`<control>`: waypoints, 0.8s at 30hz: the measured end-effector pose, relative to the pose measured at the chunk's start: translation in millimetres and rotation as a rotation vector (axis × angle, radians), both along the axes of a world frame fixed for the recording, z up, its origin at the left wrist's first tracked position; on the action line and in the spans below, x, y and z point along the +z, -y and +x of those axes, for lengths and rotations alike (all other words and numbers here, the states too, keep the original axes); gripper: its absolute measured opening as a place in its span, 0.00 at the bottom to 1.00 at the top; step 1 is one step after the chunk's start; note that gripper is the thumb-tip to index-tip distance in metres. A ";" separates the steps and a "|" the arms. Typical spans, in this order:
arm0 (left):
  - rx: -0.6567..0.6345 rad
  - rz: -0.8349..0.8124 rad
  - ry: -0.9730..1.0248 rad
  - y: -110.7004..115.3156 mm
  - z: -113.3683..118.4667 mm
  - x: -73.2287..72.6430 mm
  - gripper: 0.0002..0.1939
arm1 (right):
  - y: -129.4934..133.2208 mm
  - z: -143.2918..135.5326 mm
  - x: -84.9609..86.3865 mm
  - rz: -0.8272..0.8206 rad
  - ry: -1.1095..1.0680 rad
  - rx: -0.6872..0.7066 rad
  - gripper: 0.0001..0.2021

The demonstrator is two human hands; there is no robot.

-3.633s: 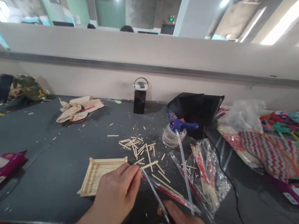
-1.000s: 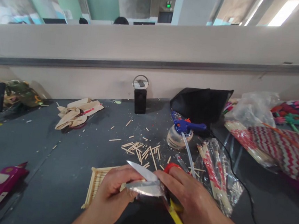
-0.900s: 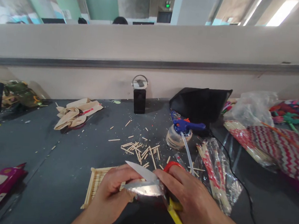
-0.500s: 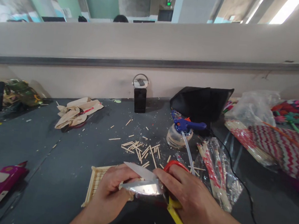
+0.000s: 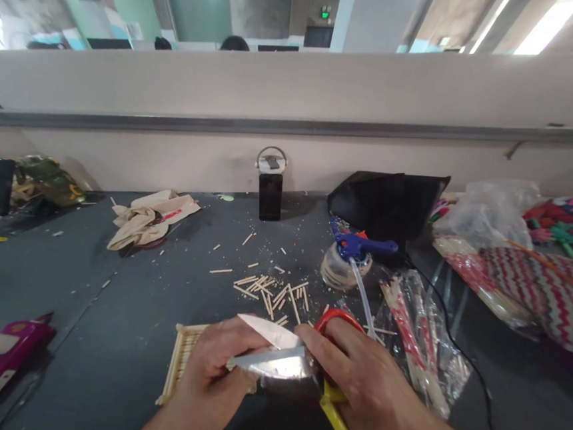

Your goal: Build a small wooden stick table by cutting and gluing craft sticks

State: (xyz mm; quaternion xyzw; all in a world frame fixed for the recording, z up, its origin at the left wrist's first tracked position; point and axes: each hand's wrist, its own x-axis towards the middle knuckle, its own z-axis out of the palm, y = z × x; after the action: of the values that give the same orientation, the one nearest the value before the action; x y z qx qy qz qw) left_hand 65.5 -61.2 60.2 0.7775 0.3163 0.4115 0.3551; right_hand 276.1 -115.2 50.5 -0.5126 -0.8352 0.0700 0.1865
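Note:
My right hand is closed around scissors with one red and one yellow handle. Their two blades point left, slightly apart, with the tips against the fingers of my left hand. My left hand is closed, and whatever is between its fingers is hidden behind the blades. Beneath and beside it lies a small frame of light wooden sticks, partly covered by the hand. Beyond both hands, short cut sticks are scattered on the dark table.
A blue glue gun rests on a clear round jar. Bagged sticks and a black cable lie at the right. A crumpled cloth, a magenta device and an upright phone stand or lie around.
The view has tilted up slightly. Both hands and the scissors keep nearly the same pose; the blades look almost unchanged.

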 end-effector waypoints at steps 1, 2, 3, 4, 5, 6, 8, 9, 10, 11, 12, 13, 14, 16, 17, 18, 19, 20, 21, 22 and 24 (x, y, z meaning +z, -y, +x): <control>0.006 0.004 0.011 -0.3 -0.2 -1.0 0.08 | -0.2 0.2 -1.3 0.015 0.002 0.000 0.31; 0.004 0.008 0.026 -0.7 -0.2 -1.7 0.07 | -0.2 0.3 -2.7 0.031 0.007 -0.001 0.31; -0.002 0.009 0.042 -1.1 -0.1 -2.3 0.07 | 0.0 0.4 -4.2 0.052 0.014 -0.002 0.31; -0.009 0.007 0.052 -1.5 0.2 -2.5 0.08 | 0.2 0.5 -5.6 0.079 0.021 -0.003 0.31; -0.014 -0.002 0.053 -1.8 0.5 -2.5 0.08 | 0.4 0.6 -7.0 0.106 0.028 -0.005 0.31; -0.021 -0.012 0.046 -2.2 0.8 -2.1 0.08 | 0.4 0.6 -8.0 0.129 0.037 -0.007 0.31; -0.027 -0.025 0.020 -3.2 1.0 -0.6 0.08 | -0.2 0.8 -8.7 0.156 0.046 -0.012 0.31; -0.027 -0.024 0.008 -3.8 0.8 0.4 0.08 | -1.0 1.0 -8.1 0.153 0.043 -0.016 0.31; -0.029 -0.017 -0.004 -4.5 0.3 1.4 0.08 | -2.0 1.2 -6.9 0.141 0.037 -0.020 0.31; -0.029 -0.007 -0.020 -5.2 -0.4 2.4 0.08 | -3.0 1.3 -5.1 0.127 0.032 -0.025 0.32; -0.029 0.007 -0.040 -5.7 -1.4 3.3 0.09 | -4.0 1.4 -2.9 0.118 0.025 -0.026 0.33; -0.029 0.019 -0.066 -6.2 -2.4 4.0 0.09 | -4.8 1.5 -0.4 0.108 0.021 -0.025 0.33; -0.032 0.028 -0.091 -6.4 -3.5 4.5 0.10 | -5.4 1.6 2.1 0.102 0.021 -0.021 0.33; -0.045 0.043 -0.120 -6.5 -5.4 4.8 0.11 | -5.6 1.6 6.3 0.085 0.020 -0.007 0.33; -0.049 0.045 -0.123 -6.3 -5.9 4.8 0.11 | -5.4 1.5 7.7 0.075 0.015 0.000 0.33; -0.051 0.043 -0.124 -6.1 -6.3 4.6 0.11 | -5.2 1.4 8.6 0.067 0.012 0.005 0.33; -0.047 0.040 -0.125 -5.9 -6.3 4.5 0.11 | -4.9 1.2 9.0 0.062 0.013 0.008 0.33; -0.037 0.036 -0.129 -5.7 -6.2 4.3 0.11 | -4.8 1.0 8.9 0.062 0.017 0.010 0.33; -0.023 0.033 -0.134 -5.6 -6.0 4.2 0.11 | -4.7 0.7 8.5 0.060 0.024 0.012 0.33; -0.012 0.029 -0.140 -5.5 -5.9 4.1 0.12 | -4.7 0.5 7.7 0.057 0.029 0.011 0.33; -0.008 0.025 -0.148 -5.7 -5.8 3.7 0.13 | -4.6 0.1 5.6 0.034 0.024 0.009 0.33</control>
State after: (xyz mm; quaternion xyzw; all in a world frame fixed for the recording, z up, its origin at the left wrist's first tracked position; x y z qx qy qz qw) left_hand 59.7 -55.5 63.9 0.8115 0.3333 0.3553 0.3228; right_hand 276.2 -110.5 56.2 -0.5065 -0.8407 0.0505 0.1846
